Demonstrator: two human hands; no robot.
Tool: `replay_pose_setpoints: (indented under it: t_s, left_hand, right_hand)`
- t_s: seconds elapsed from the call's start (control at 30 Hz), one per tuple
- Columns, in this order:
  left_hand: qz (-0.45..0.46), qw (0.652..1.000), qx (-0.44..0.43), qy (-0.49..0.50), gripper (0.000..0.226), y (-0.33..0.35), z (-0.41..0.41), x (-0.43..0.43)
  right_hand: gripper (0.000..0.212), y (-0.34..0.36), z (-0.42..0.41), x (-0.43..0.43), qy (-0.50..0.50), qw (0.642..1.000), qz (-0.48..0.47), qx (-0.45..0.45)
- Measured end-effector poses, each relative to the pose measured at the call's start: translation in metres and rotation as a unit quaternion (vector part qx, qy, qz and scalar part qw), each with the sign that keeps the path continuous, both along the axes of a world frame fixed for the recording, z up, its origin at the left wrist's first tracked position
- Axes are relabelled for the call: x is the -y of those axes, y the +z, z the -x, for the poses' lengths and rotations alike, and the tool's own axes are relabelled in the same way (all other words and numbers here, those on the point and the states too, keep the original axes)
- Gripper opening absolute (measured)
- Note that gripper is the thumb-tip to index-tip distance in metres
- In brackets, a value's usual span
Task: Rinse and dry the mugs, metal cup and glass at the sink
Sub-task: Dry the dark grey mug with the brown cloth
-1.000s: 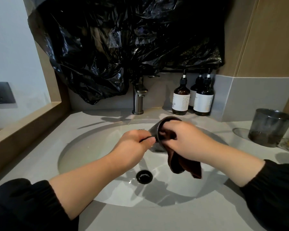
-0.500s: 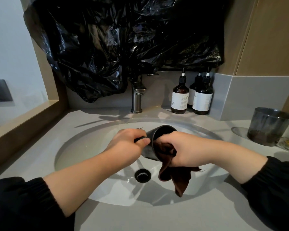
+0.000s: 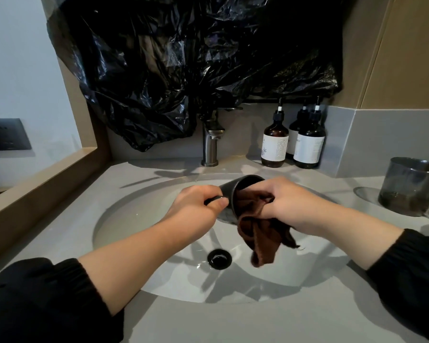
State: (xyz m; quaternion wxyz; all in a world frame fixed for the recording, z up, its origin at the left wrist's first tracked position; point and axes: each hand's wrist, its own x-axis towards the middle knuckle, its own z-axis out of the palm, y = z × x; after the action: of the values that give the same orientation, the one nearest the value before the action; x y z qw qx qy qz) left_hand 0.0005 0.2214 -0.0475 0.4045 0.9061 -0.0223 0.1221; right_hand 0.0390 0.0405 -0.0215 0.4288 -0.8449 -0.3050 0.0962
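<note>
Over the sink [image 3: 134, 219], the left hand [image 3: 196, 206] grips the handle of a dark mug [image 3: 235, 191], tipped on its side with its mouth toward the right hand [image 3: 290, 204]. That hand pinches a brown cloth [image 3: 260, 238], part of it pushed into the mug, the rest hanging above the drain [image 3: 219, 259]. Behind stand the tap [image 3: 211, 144] and three bottles [image 3: 274, 147]; a smoky glass [image 3: 411, 186] sits on the counter [image 3: 208, 323] at far right

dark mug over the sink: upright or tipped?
Tipped on its side: the mouth of the mug faces sideways toward the right hand, which holds the brown cloth at the opening; the left hand grips its handle.
</note>
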Motion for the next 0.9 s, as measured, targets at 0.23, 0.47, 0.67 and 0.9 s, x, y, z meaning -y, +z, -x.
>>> replay_pose_setpoints:
  t_s: [0.23, 0.47, 0.67, 0.9]
  left_hand:
    - [0.01, 0.999, -0.002, -0.032, 0.036, -0.001, 0.002, 0.008]
    - [-0.013, 1.0, -0.016, -0.017, 0.034, -0.001, 0.001, 0.005]
    - [0.007, 1.0, -0.01, 0.024, 0.041, 0.002, 0.0, 0.001]
    - [0.017, 1.0, -0.018, -0.013, 0.038, 0.0, 0.0, 0.011]
  right_hand:
    - [0.039, 0.002, 0.002, 0.002, 0.022, 0.99, 0.12, 0.076]
    - [0.032, 0.0, 0.006, 0.002, 0.076, 0.987, 0.142, -0.018]
    - [0.02, -0.012, 0.01, -0.007, 0.022, 0.967, 0.148, 0.205]
    - [0.018, -0.002, 0.002, 0.003, -0.005, 0.949, 0.258, 0.182]
